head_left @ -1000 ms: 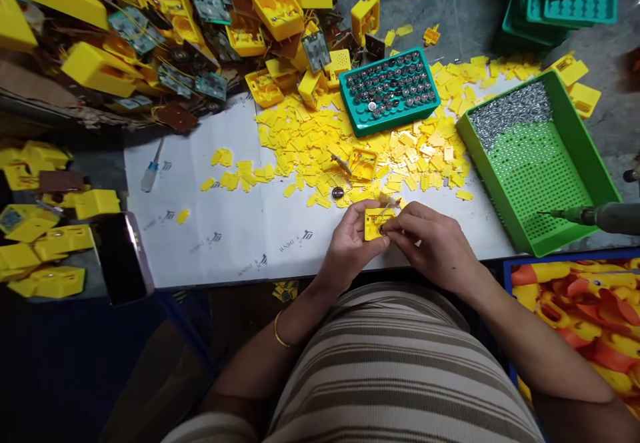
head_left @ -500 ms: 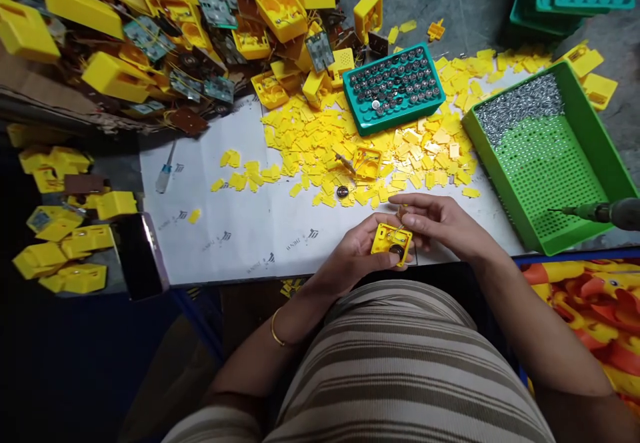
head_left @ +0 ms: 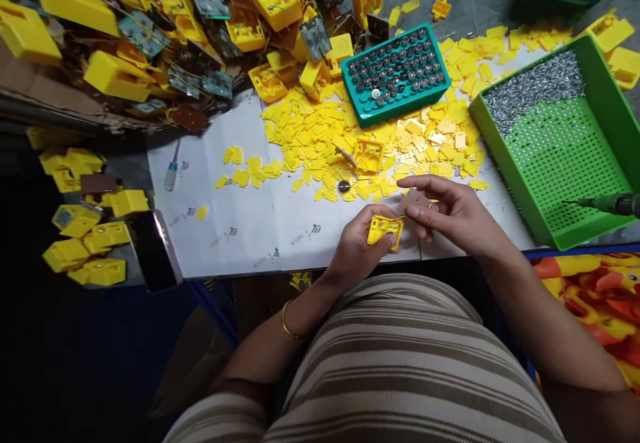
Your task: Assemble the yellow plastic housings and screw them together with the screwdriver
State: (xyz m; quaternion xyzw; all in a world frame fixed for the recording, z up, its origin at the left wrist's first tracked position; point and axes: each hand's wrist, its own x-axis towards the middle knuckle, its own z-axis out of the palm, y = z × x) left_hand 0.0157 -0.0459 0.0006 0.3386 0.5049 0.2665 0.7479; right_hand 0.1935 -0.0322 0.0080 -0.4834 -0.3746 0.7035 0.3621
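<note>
Near the table's front edge, my left hand (head_left: 357, 246) is closed round a small yellow plastic housing (head_left: 384, 229), its hollow side facing up. The left thumb covers part of the inside, where a dark round part partly shows. My right hand (head_left: 447, 216) pinches a brown circuit board (head_left: 414, 200) between thumb and fingers, just right of the housing. Thin wires appear to run between board and housing. Beyond the hands lies another open yellow housing (head_left: 369, 157), with a dark round speaker (head_left: 344, 186) beside it.
Small yellow plates (head_left: 310, 139) are spread over the table. A teal tray (head_left: 400, 106) holds round metal parts. The green basket (head_left: 520, 193) at right contains screws (head_left: 543, 86); an electric screwdriver (head_left: 610, 204) juts over it. A screwdriver (head_left: 171, 175) and a phone (head_left: 154, 249) lie left.
My right hand has drawn the brown board up and out, so more of it shows. The housing in my left hand has tilted and shifted slightly left. The view has shifted a little.
</note>
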